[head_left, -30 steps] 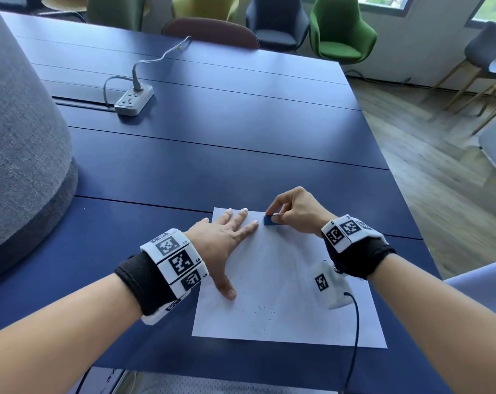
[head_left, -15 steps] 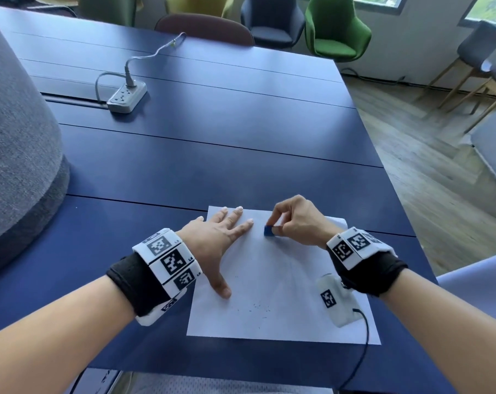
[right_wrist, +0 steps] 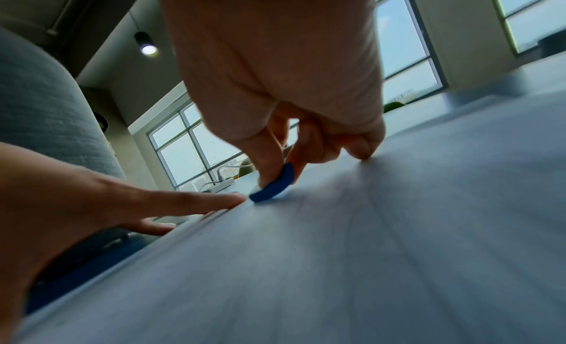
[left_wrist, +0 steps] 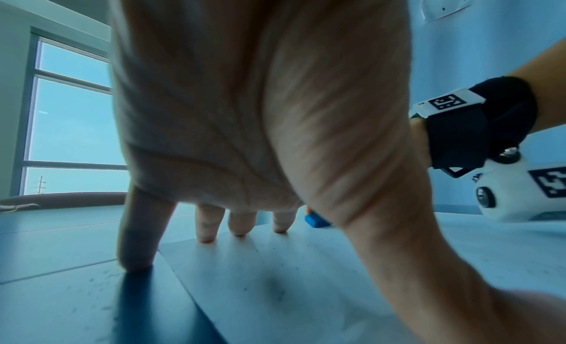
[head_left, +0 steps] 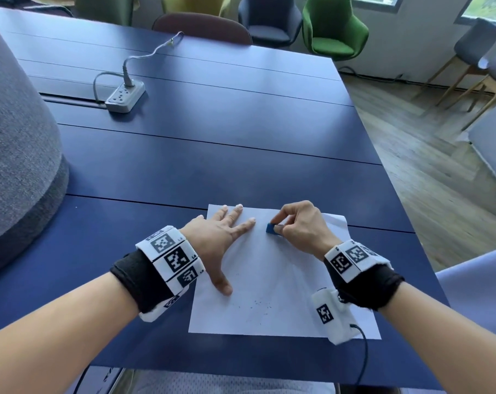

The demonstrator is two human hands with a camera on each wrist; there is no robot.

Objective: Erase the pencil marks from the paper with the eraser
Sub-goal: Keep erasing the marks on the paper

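A white sheet of paper (head_left: pixel 272 268) lies flat on the dark blue tabletop (head_left: pixel 212 155), near the edge closest to the person.

The left hand (head_left: pixel 216 240) lies flat on the left part of the paper. Its fingers are straight and spread out, and it holds nothing. From the left wrist view, the fingertips (left_wrist: pixel 208 237) press down on the sheet, and the littlest finger touches the tabletop just off the paper's edge.

The right hand (head_left: pixel 300 226) has its fingers curled. It pinches a small blue eraser (head_left: pixel 270 228) between the thumb and first fingers. The eraser touches the paper near its far edge, just beside the tips of the left hand. In the right wrist view the eraser (right_wrist: pixel 274 183) is tilted, with its low end on the sheet.

Small dark specks (head_left: pixel 258 304) sit on the near part of the paper.

Both wrists wear black bands with white blocks that have black square patterns. No words can be read on them, only tiny marks too small to tell.

A white power strip (head_left: pixel 125 97) with a grey cord sits far off on the tabletop. A green chair (head_left: pixel 333 32) stands behind it.
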